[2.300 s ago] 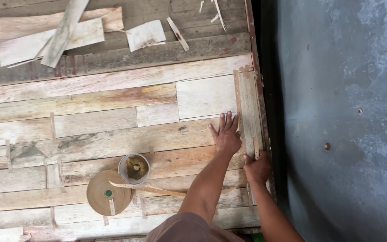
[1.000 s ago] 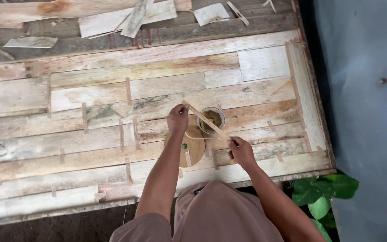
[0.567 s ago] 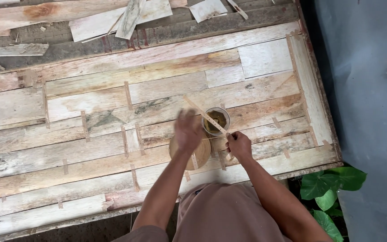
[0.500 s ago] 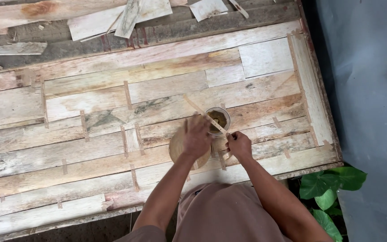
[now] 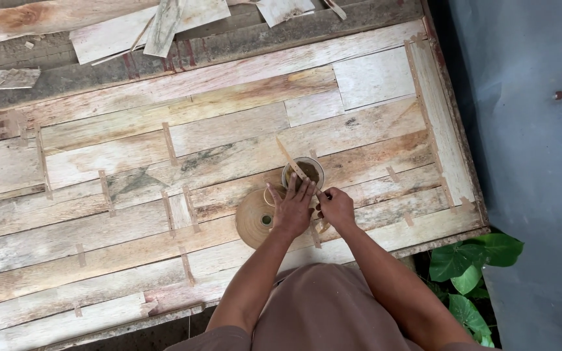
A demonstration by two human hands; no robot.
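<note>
Over the patchwork veneer sheet (image 5: 164,130), the left hand (image 5: 292,209) presses a thin brown tape strip (image 5: 289,158) against the small glue cup (image 5: 304,173); the right hand (image 5: 337,208) pinches its near end, beside the flat brown tape roll (image 5: 255,219). Judged step: gluing the strip; next, a steady pull.

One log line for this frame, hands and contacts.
left hand: on tape roll | right hand: pinching tape strip | cup: upright beside roll

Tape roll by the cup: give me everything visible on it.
The tape roll is a flat disc of tan paper-like tape with a small greenish core, lying on the pieced wood sheet beside the small cup. The left hand covers its right edge. A loose strip runs up across the cup.
</note>
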